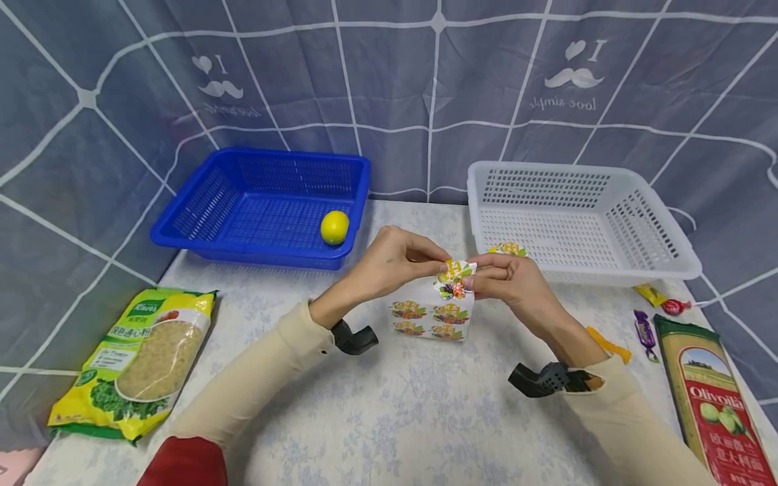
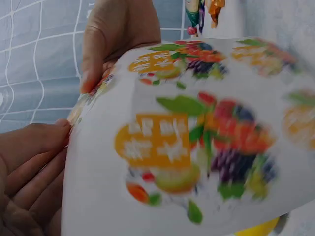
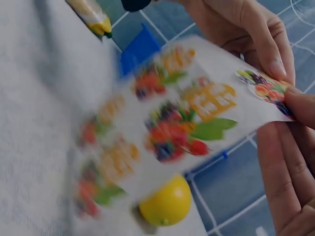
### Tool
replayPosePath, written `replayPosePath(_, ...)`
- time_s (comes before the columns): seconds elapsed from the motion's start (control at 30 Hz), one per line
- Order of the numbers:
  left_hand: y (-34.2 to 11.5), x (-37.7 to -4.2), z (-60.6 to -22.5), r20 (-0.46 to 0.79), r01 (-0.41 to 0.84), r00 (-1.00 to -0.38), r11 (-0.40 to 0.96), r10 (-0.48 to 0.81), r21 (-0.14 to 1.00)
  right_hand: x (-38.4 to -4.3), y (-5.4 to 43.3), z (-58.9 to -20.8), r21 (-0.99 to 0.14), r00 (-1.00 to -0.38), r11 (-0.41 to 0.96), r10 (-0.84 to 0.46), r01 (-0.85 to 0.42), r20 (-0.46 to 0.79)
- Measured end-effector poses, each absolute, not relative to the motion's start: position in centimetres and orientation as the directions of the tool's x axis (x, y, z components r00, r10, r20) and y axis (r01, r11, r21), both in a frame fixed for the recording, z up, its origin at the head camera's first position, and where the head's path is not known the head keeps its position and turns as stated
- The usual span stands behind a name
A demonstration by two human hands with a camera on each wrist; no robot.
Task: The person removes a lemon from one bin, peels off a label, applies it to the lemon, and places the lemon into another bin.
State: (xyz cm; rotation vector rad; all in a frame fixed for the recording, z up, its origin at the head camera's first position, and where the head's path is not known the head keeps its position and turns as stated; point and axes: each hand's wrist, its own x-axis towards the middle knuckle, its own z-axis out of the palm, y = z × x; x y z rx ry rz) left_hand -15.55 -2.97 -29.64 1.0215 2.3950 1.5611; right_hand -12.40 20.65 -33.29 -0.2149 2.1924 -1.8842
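Left hand (image 1: 392,262) partly behind printed paper (image 1: 430,318)

1. I'm watching a table (image 1: 389,418) carrying a blue basket (image 1: 267,254), white basket (image 1: 644,272) and lemon (image 3: 166,200).
2. On my feed's left, a yellow bag (image 1: 136,364) is lying.
3. Candies (image 1: 645,335) and pasta (image 1: 711,398) are lying right.
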Motion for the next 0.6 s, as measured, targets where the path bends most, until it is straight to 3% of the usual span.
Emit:
replayPosePath(0.17,-2.8,-15.4,-28.9,0.294,0.450,-0.807,0.211,0.512,0.868,-11.9,20.3,-32.7,-0.997,-0.970,0.063,-0.233,0.050,-0.063)
replayPosePath(0.3,-2.8,-15.6,-28.2,0.311,0.433,-0.824,0.174,0.473,0.884,-11.5,20.2,-32.7,-0.997,-0.958,-0.054,-0.284,0.047,-0.030)
replayPosePath(0.5,-3.1,-15.7,-27.5,0.336,0.449,-0.820,0.156,0.463,0.880,-11.2,20.3,-32.9,-0.994,-0.926,0.102,-0.378,-0.041,0.000)
replayPosePath(0.6,-3.3,-15.7,-27.2,0.355,0.458,-0.811,0.126,0.466,0.880,-11.2,20.2,-33.1,-0.992,-0.929,0.129,-0.365,0.006,-0.053)
